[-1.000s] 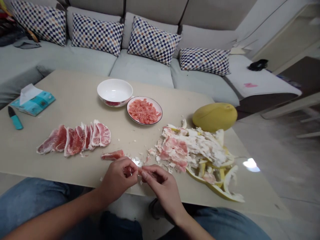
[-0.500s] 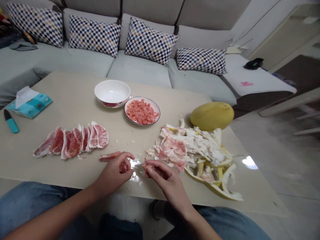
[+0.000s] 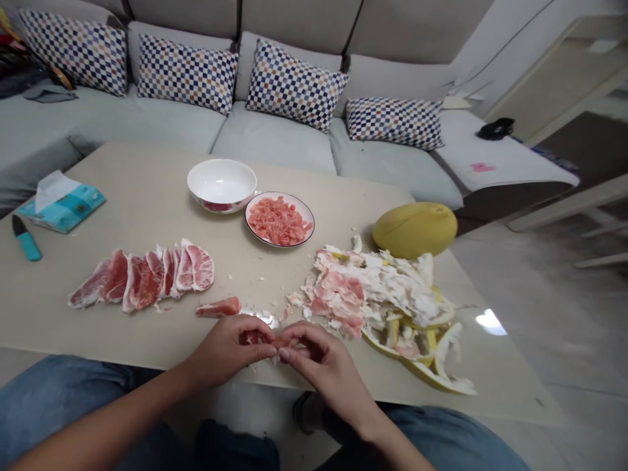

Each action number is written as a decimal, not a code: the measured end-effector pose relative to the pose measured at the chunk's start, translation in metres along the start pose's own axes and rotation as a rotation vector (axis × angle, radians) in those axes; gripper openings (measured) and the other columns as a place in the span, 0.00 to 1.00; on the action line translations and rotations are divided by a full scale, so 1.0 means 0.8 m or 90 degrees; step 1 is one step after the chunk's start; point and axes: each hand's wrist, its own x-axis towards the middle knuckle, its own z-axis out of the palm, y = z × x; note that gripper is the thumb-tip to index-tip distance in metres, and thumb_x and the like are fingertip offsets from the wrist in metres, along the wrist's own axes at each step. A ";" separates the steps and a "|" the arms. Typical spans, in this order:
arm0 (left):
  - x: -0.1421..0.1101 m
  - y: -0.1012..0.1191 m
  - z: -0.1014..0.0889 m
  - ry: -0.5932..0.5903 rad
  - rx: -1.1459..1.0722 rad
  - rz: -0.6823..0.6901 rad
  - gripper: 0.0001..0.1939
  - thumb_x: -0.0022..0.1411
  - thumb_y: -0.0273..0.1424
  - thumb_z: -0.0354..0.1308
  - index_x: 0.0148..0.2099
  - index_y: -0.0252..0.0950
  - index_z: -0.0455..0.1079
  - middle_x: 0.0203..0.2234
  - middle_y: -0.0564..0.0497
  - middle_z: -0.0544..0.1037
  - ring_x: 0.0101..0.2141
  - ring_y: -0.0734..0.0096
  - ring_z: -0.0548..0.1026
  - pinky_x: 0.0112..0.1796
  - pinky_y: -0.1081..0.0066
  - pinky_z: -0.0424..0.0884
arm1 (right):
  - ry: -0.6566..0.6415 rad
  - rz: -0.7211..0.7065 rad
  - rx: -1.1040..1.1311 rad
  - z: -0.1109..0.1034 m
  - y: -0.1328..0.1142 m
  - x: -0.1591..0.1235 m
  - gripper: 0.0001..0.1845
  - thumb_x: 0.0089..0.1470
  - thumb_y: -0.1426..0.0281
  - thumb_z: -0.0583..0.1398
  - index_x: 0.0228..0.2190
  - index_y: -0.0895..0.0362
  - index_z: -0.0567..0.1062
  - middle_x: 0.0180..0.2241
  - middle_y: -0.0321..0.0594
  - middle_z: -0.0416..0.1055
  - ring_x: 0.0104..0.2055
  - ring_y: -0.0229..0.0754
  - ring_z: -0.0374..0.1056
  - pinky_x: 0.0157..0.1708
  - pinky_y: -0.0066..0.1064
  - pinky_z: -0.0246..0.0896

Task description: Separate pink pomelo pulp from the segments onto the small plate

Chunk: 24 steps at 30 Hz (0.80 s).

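Note:
Fingertips of both hands meet over the table's near edge. My left hand (image 3: 238,348) is closed around a pink pomelo piece (image 3: 251,337), mostly covered by its fingers. My right hand (image 3: 321,356) pinches at the same spot, where a bit of pink flesh shows between the fingertips. Just beyond the left hand lies a loose pomelo segment (image 3: 219,307). To the left, several pomelo segments (image 3: 147,278) rest in a row, membranes still on them. Farther back, a dark-rimmed plate (image 3: 305,237) holds a heap of pink pulp (image 3: 279,221).
A white bowl (image 3: 222,180) stands behind the plate. On the right are a pile of peel and membranes (image 3: 377,288) and a whole yellow pomelo (image 3: 416,229). A turquoise-handled knife (image 3: 27,241) and a tissue pack (image 3: 66,203) lie at far left.
My hands have come together, the left moving right and slightly down, so the fingertips now meet. The loose segment shows more fully. The view has shifted slightly.

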 end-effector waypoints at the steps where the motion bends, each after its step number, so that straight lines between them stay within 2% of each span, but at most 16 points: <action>1: 0.000 0.000 -0.001 -0.001 -0.003 -0.007 0.10 0.54 0.37 0.63 0.35 0.36 0.77 0.23 0.54 0.74 0.25 0.73 0.67 0.26 0.75 0.61 | -0.004 0.005 0.018 -0.001 0.000 0.000 0.09 0.49 0.63 0.66 0.31 0.54 0.78 0.30 0.37 0.75 0.31 0.39 0.70 0.30 0.27 0.65; 6: 0.003 0.004 -0.004 -0.037 -0.105 -0.063 0.13 0.55 0.40 0.61 0.36 0.35 0.77 0.20 0.54 0.73 0.19 0.77 0.64 0.22 0.75 0.59 | -0.036 0.047 0.149 -0.005 0.005 0.006 0.12 0.47 0.61 0.68 0.32 0.55 0.78 0.27 0.36 0.76 0.30 0.38 0.71 0.34 0.29 0.67; 11: 0.003 0.004 -0.006 -0.075 -0.214 -0.058 0.14 0.56 0.41 0.62 0.32 0.34 0.76 0.16 0.56 0.69 0.18 0.78 0.62 0.23 0.75 0.58 | -0.056 0.077 0.246 -0.006 0.007 0.006 0.14 0.44 0.60 0.70 0.31 0.55 0.78 0.27 0.36 0.76 0.29 0.37 0.71 0.35 0.29 0.68; 16: 0.002 0.009 -0.008 -0.063 -0.245 -0.066 0.18 0.56 0.44 0.61 0.32 0.32 0.75 0.17 0.56 0.67 0.19 0.79 0.60 0.22 0.76 0.55 | -0.039 0.074 0.278 -0.016 0.001 0.011 0.15 0.44 0.61 0.70 0.32 0.57 0.78 0.27 0.35 0.75 0.28 0.36 0.71 0.34 0.29 0.69; 18: 0.013 0.020 -0.013 -0.040 -0.214 -0.055 0.18 0.57 0.44 0.61 0.32 0.31 0.74 0.17 0.56 0.67 0.19 0.79 0.61 0.22 0.76 0.55 | -0.028 0.059 0.249 -0.029 -0.007 0.031 0.16 0.44 0.60 0.70 0.33 0.57 0.78 0.28 0.36 0.75 0.30 0.36 0.71 0.36 0.29 0.68; 20: 0.037 0.034 -0.024 0.007 -0.166 -0.034 0.18 0.56 0.45 0.61 0.31 0.31 0.74 0.18 0.56 0.68 0.20 0.79 0.62 0.22 0.77 0.56 | -0.007 0.023 0.189 -0.046 -0.020 0.066 0.18 0.45 0.59 0.69 0.35 0.58 0.77 0.31 0.37 0.76 0.32 0.36 0.72 0.38 0.31 0.68; 22: 0.076 0.050 -0.038 0.074 -0.121 -0.006 0.19 0.55 0.45 0.62 0.31 0.32 0.74 0.20 0.56 0.70 0.20 0.80 0.63 0.22 0.77 0.57 | 0.027 -0.019 0.123 -0.064 -0.034 0.113 0.18 0.47 0.59 0.67 0.36 0.58 0.76 0.33 0.37 0.76 0.34 0.37 0.72 0.42 0.32 0.68; 24: 0.123 0.065 -0.054 0.107 -0.094 0.014 0.19 0.54 0.44 0.63 0.32 0.31 0.74 0.22 0.54 0.72 0.21 0.79 0.64 0.23 0.76 0.59 | 0.049 -0.041 0.086 -0.079 -0.046 0.164 0.16 0.50 0.60 0.65 0.36 0.60 0.76 0.34 0.38 0.75 0.36 0.38 0.72 0.45 0.34 0.67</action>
